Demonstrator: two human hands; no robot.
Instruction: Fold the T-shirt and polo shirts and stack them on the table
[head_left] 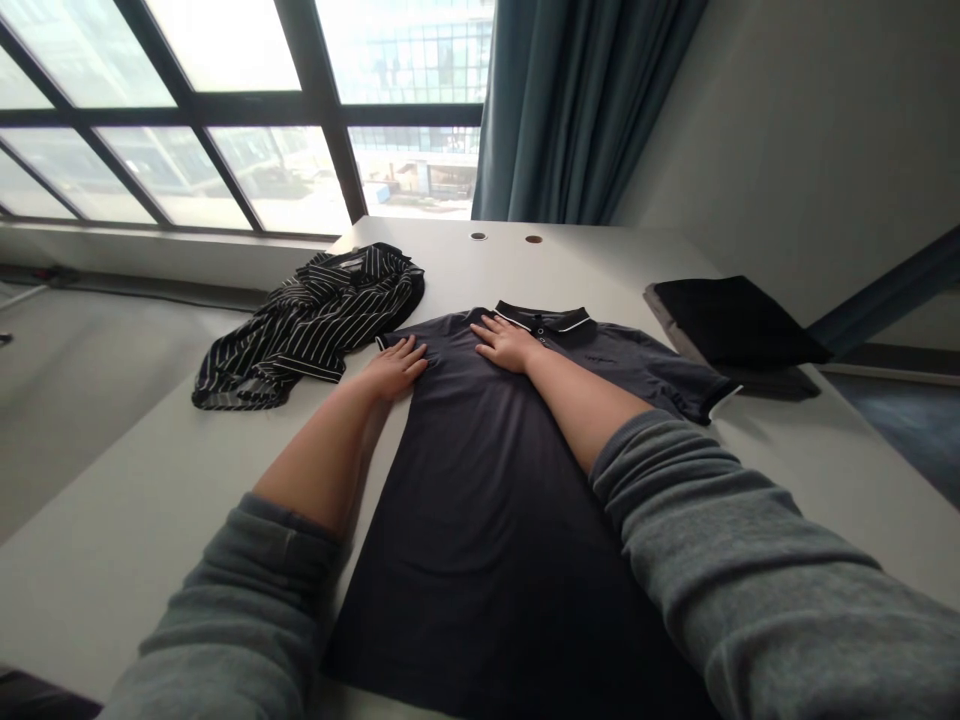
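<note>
A dark grey polo shirt [480, 520] lies spread out, front up, with its collar at the far end and its hem near me. White piping edges the black collar and the sleeve cuffs. My left hand [397, 368] rests flat on the left sleeve, fingers spread and pointing away from me. On the upper chest, just below the collar, my right hand [504, 343] lies flat with its fingers apart. Neither hand grips the cloth. My right forearm crosses over part of the shirt's front and hides it.
The shirt lies on a white table [442, 265]. A crumpled black-and-white striped shirt [322, 315] sits at the back left, partly over the table edge. Folded dark clothes [739, 325] are stacked at the right. Behind are windows and a blue curtain [570, 110].
</note>
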